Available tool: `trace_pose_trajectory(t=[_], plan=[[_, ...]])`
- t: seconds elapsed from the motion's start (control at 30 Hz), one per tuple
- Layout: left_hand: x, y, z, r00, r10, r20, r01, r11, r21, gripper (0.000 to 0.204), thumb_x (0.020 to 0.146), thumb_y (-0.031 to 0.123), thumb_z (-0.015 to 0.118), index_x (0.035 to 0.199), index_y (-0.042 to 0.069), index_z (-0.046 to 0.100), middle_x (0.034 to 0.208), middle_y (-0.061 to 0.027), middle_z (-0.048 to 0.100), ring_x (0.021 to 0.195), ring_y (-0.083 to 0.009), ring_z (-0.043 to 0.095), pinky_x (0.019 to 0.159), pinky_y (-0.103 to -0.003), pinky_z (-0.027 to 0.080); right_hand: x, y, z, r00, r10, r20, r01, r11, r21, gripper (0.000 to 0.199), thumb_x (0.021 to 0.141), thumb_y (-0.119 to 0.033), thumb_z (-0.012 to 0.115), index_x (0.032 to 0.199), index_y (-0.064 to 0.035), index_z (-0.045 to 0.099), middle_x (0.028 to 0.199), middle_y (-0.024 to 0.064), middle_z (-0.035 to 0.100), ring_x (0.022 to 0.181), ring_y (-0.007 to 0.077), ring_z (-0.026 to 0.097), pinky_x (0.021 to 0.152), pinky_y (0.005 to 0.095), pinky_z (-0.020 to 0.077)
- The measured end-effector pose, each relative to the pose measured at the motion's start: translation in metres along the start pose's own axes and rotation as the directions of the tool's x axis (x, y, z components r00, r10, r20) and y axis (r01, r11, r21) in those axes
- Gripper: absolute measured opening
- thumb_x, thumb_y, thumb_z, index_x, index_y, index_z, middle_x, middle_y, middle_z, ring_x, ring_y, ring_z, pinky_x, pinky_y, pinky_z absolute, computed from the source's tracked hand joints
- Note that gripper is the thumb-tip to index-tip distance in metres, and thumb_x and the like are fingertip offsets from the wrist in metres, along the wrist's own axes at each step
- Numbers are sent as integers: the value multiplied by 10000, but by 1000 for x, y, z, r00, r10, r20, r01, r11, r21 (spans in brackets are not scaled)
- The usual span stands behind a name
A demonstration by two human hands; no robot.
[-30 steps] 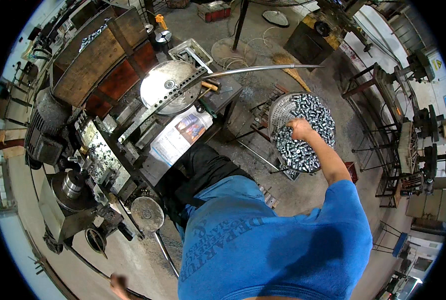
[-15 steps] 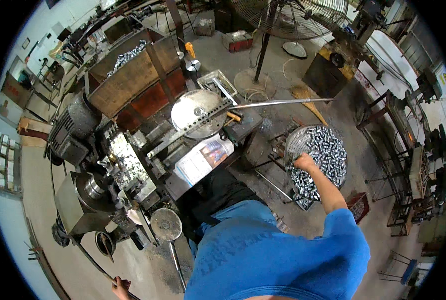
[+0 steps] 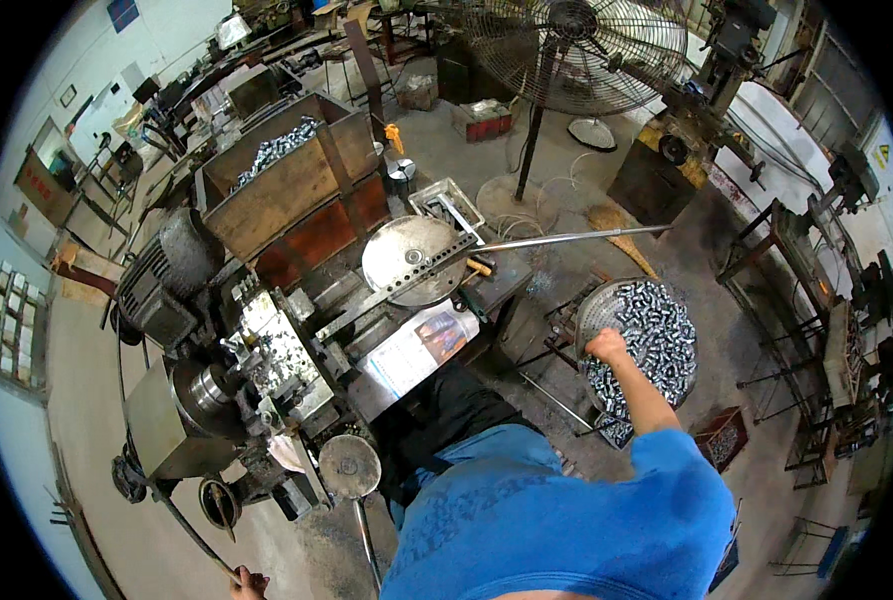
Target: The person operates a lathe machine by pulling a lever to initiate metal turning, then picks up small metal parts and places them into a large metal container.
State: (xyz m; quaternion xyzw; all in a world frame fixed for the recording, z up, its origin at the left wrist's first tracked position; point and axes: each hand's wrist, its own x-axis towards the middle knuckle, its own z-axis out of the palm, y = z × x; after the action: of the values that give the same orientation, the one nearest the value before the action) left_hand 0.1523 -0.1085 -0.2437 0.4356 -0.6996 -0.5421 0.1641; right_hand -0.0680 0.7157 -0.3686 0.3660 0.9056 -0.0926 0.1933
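My right hand (image 3: 607, 347) is over the left part of a round metal basin (image 3: 594, 315), its fingers curled closed. Whatever the fingers may hold is hidden. Small shiny metal cylinders (image 3: 656, 345) fill most of the basin around it. Low at the left, my left hand (image 3: 250, 584) is closed round the end of a long dark rod (image 3: 194, 538), which slopes down from the machine. That machine has a round metal chuck (image 3: 206, 385) and a chip-covered slide (image 3: 284, 350). A perforated flat bar (image 3: 396, 285) crosses a pale round disc (image 3: 386, 250) on the bench.
A rusty bin (image 3: 286, 190) holds more metal cylinders at the back left. A printed sheet (image 3: 416, 350) lies on the bench before me. A long metal handle (image 3: 576, 238) reaches right above the floor. Beyond stand a caged fan (image 3: 576, 60) and a broom (image 3: 621, 238).
The whole view has shifted, so the scene sits lower and slightly to the right. My left hand still grips the rod, and my right hand stays over the basin with little movement.
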Motion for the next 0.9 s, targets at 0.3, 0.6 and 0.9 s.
trace_pose_trajectory(t=[0.3, 0.6, 0.9], plan=[[-14, 17, 14, 994, -41, -100, 44, 999, 27, 256, 806, 151, 653, 898, -61, 545, 645, -160, 578, 534, -213, 546, 524, -340, 532, -71, -38, -116, 772, -455, -444, 415, -168, 894, 301, 683, -85, 533, 908, 73, 656, 1043, 145, 593, 916, 230, 590, 790, 312, 489], [23, -30, -18, 998, 36, -43, -35, 999, 37, 297, 798, 178, 631, 960, -50, 529, 638, -89, 548, 502, -171, 545, 468, -312, 471, -137, -254, -102, 320, -930, -179, 644, 75, 761, 350, 568, -69, 543, 881, -30, 695, 881, 152, 651, 936, 218, 578, 835, 305, 436], [-74, 21, -18, 998, 15, -66, 26, 813, 581, 386, 727, 216, 669, 982, -46, 548, 630, -136, 566, 586, -227, 576, 552, -350, 454, -281, -419, -142, -425, -874, -235, 756, -485, 440, 499, 522, -97, 573, 1007, 8, 627, 1186, 185, 511, 1042, 325, 533, 871, 352, 433]])
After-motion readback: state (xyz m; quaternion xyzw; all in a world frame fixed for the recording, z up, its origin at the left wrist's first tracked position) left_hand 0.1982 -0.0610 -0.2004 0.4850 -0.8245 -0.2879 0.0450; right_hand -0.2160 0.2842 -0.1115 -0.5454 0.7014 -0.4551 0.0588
